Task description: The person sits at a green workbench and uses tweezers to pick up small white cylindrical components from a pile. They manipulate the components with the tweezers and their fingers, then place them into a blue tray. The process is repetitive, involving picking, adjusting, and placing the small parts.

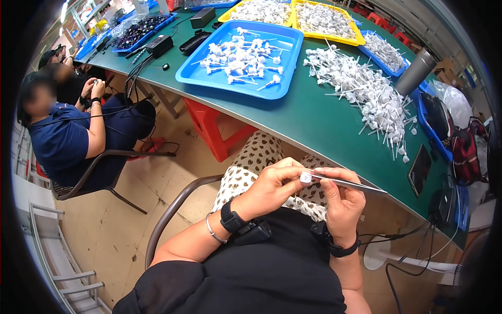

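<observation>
Just in front of the table's edge, both my hands are close together over my lap. My left hand (272, 186) is closed, pinching a small white plastic part (306, 178) with a squarish head between thumb and fingers. Beside it, my right hand (343, 201) is closed round a thin, flat grey strip (361, 186), which points off to the right; its exact kind is unclear. The strip's left end comes close to the white part, but fingers partly hide where they meet. Similar white stemmed parts lie in a blue tray (193, 77) and in a loose heap (361, 83).
Yellow trays (358, 40) of white parts stand at the back of the green table (314, 123). A grey tumbler (415, 72) and a phone (420, 170) lie to the right. A red stool (209, 128) sits under the table. Another person (68, 125) is seated at left.
</observation>
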The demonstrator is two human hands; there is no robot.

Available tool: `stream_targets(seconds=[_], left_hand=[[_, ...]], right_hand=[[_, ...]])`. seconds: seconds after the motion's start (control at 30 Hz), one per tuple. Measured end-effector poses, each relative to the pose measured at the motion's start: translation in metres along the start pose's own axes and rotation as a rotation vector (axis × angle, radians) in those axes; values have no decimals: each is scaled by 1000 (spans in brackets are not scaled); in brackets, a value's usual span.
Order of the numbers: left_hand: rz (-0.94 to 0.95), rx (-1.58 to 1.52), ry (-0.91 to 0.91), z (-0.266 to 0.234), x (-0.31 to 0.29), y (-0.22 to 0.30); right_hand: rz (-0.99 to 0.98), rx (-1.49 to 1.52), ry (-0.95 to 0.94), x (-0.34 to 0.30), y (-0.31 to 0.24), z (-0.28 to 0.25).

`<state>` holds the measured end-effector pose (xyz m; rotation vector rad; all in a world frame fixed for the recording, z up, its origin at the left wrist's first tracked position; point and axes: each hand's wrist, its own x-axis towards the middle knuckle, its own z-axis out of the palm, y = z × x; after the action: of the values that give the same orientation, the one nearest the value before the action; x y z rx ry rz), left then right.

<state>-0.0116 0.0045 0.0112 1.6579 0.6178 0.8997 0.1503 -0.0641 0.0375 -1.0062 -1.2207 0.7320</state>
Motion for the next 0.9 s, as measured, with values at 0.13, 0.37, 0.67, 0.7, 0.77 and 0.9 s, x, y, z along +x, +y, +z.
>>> stream_targets(seconds=[0.13, 0.37, 0.67, 0.7, 0.77, 0.9], left_hand=[[-145, -167, -2, 0, -1, -1], [-103, -87, 36, -2, -2, 0], [31, 86, 71, -1, -1, 1], [34, 90, 74, -1, -1, 2], [57, 117, 72, -1, -1, 1], [89, 130, 70, -1, 0, -2]], right_hand=[[-32, -107, 1, 1, 0, -2], [-58, -186, 9, 4, 0, -2], [-38, -187, 29, 2, 2, -1], [-39, -190, 30, 2, 2, -1], [-31, -188, 35, 2, 2, -1], [-12, -184, 48, 3, -1, 0]])
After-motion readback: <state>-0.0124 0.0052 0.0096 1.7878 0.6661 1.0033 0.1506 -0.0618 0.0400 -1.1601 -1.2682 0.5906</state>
